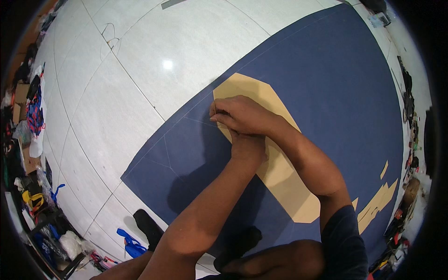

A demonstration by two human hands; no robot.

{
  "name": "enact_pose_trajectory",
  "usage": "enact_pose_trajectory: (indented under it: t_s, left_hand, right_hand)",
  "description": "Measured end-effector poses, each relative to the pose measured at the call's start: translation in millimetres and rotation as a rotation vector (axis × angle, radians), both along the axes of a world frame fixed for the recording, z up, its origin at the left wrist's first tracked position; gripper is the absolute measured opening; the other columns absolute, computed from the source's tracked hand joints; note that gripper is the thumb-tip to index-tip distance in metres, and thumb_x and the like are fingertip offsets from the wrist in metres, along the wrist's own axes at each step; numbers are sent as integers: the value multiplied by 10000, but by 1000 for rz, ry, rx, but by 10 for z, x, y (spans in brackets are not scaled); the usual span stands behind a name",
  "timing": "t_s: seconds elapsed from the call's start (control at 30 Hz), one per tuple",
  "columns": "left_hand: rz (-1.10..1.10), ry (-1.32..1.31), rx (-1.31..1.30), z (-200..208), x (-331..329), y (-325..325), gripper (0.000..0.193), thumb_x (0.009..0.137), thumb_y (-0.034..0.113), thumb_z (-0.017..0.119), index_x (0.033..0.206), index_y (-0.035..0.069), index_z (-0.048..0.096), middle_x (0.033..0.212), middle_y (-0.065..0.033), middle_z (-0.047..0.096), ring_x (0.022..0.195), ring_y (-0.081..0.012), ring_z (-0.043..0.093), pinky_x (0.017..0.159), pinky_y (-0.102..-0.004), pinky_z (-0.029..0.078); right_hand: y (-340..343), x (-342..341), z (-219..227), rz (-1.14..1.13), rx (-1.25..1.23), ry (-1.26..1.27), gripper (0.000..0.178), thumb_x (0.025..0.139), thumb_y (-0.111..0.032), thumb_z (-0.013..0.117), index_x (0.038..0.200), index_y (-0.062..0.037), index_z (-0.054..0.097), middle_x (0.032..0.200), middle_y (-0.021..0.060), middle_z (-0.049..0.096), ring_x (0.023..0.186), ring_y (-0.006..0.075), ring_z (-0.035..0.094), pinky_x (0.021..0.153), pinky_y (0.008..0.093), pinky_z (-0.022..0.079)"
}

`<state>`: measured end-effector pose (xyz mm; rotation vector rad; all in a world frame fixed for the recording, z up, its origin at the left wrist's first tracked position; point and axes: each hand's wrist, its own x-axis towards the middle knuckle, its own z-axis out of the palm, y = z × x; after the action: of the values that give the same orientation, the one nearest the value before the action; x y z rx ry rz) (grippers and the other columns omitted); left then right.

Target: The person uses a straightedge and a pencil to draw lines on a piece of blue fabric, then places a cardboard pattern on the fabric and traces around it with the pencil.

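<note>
On the navy fabric (326, 84) spread over the white tiled floor (140, 70), a long tan paper pattern (284, 177) lay diagonally, its upper end toward the fabric's left edge, its lower end toward the person's body. Right hand (240, 114) sat on the pattern's upper end, fingers curled and pinched together at the pattern's left edge (whatever they pinched was too small to tell). Left hand (248, 147) pressed flat on the pattern just below, partly tucked under the right wrist, so its fingers were hidden; cannot tell their spread. Forearms crossed over the pattern's middle. Faint chalk lines (170, 156) ran across the fabric near its left corner. More tan pattern pieces (375, 203) lay near the fabric's right edge. Clutter of bags (35, 112) lined the floor's left side.
</note>
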<state>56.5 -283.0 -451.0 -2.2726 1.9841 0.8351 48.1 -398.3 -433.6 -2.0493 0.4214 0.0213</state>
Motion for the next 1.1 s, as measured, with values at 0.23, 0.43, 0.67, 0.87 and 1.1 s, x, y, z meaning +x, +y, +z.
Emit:
enact_pose_trajectory:
  t_s: [0.23,0.43,0.67,0.87,1.1]
  left_hand:
    - [19,45,20,-31,49,7,969,747,385,827,1541,44,388,1558,-218,417,1490,-407,324,1209,-631,194]
    - [-9,15,80,157,44,-39,1009,731,401,849,1566,89,377,1631,-301,216,1531,-518,140,1185,-736,146]
    - [-22,-1,100,137,58,-49,1048,716,422,860,1589,143,352,1657,-295,127,1553,-505,41,1164,-760,170]
    - [-2,6,118,225,53,-87,1088,710,393,874,1615,200,302,1669,-289,86,1555,-503,43,1169,-757,157]
    - [-1,31,152,340,84,-139,1131,694,385,902,1622,215,278,1665,-308,70,1543,-535,63,1163,-749,194]
  right_hand:
    - [21,38,-44,22,-104,-21,167,1004,-250,623,1015,-83,618,900,100,691,850,295,677,768,430,518]
    - [-239,267,-30,-104,-134,-13,205,1037,-269,538,1013,-66,546,846,148,663,828,345,654,751,486,483]
    - [-293,356,-127,-234,-223,-20,245,1054,-316,562,1107,-79,593,938,129,723,874,327,694,791,436,533]
    - [-347,249,-125,-435,-71,-168,194,1037,-239,608,1103,-56,617,882,121,709,804,236,708,724,367,542]
    - [-488,-136,-262,-780,-86,-217,194,1032,-198,628,1103,-19,649,876,108,738,814,180,745,717,318,575]
